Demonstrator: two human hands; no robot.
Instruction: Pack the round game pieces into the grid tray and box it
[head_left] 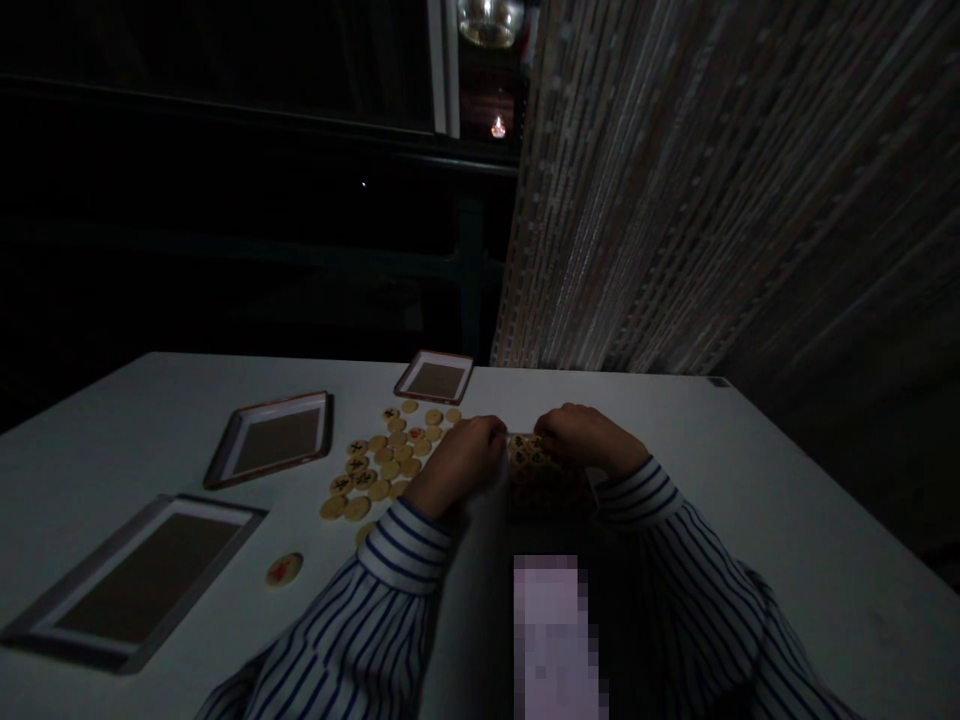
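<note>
Both my hands rest on a white table point(750, 500) in dim light, in striped sleeves. My left hand point(461, 460) is curled, fingertips at the left edge of a tray point(544, 485) packed with round wooden game discs. My right hand point(585, 438) is curled over the tray's far right edge, fingers pinched at the top row of discs. What either hand pinches is too dark to name. A loose heap of tan discs point(386, 455) with dark or red marks lies just left of my left hand. One disc with a red mark point(284, 570) lies apart, nearer me.
Three shallow rectangular trays lie to the left: a large one point(131, 585) near the front edge, a middle one point(270, 437), and a small one point(435, 377) at the back. A brick-patterned wall point(712, 200) rises behind the table on the right. The left background is dark.
</note>
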